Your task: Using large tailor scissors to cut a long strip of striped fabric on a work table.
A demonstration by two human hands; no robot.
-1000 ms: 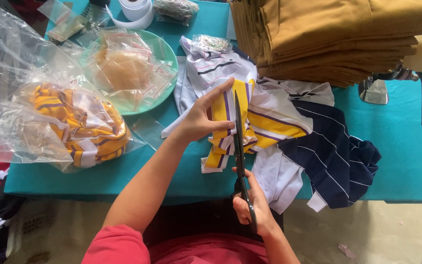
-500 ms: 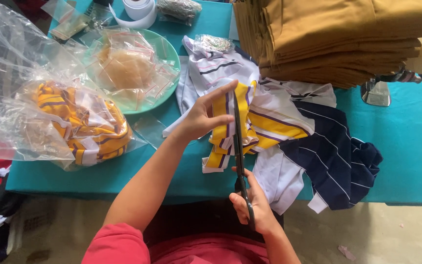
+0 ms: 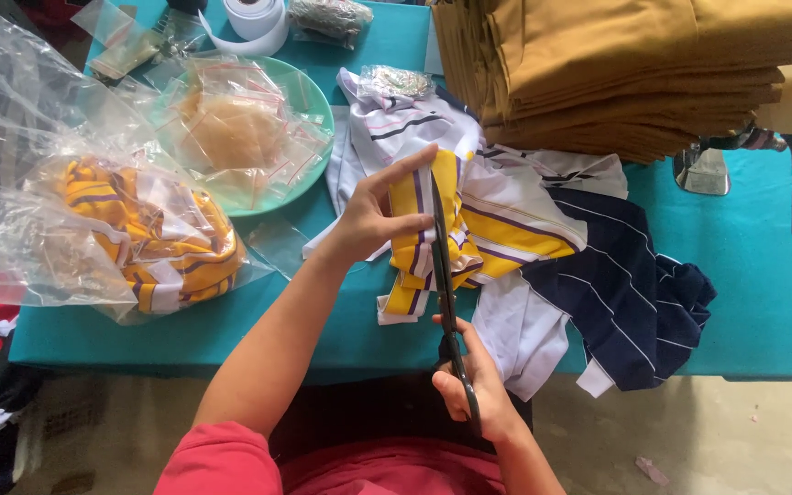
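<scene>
Fig.: L hand is pinching a yellow striped fabric strip at table centre, fingers clenched on its edge. R hand, at 6 o'clock, is gripping black scissors, blades lying along the strip w/ tips pointing to 12. Navy striped fabric is lying at 3 o'clock, bagged yellow pieces at 9. Risk: L fingertips are sitting just beside the blade; a slip could nick them or skew the cut.
</scene>
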